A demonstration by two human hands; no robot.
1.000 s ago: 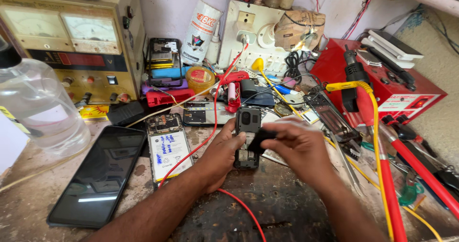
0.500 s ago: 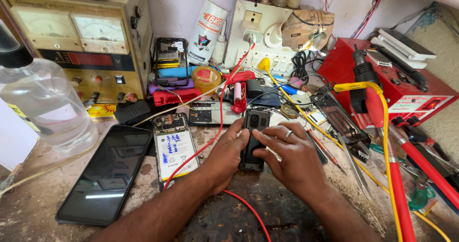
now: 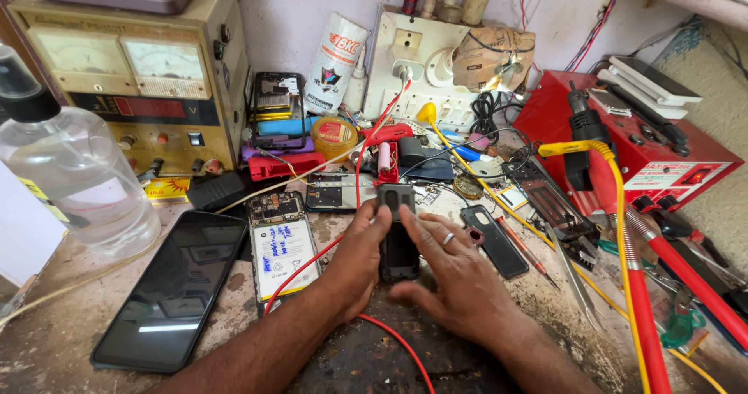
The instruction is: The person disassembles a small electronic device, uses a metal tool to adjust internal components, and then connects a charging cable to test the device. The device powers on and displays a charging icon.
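A small black phone (image 3: 398, 234) lies lengthwise on the dirty workbench (image 3: 62, 347), between both hands. My left hand (image 3: 354, 263) presses against its left side, thumb up by the top corner. My right hand (image 3: 456, 273), with a ring on one finger, lies flat over its right side and lower end, fingers spread. A red wire (image 3: 312, 258) runs under my left hand. An opened phone with a white battery (image 3: 280, 246) lies left of my left hand. A black back cover (image 3: 495, 240) lies just right of my right hand.
A black smartphone (image 3: 175, 289) lies face up at the left, beside a clear plastic bottle (image 3: 74, 172). A yellowish power supply with dials (image 3: 132, 82) stands at the back left, a red box (image 3: 631, 141) at the right. Red and yellow cables (image 3: 635, 285) and tweezers (image 3: 573, 273) clutter the right side.
The small black phone has gone from being held up in both hands to lying on the bench, with my right hand now flattened over it. The view has shifted slightly.
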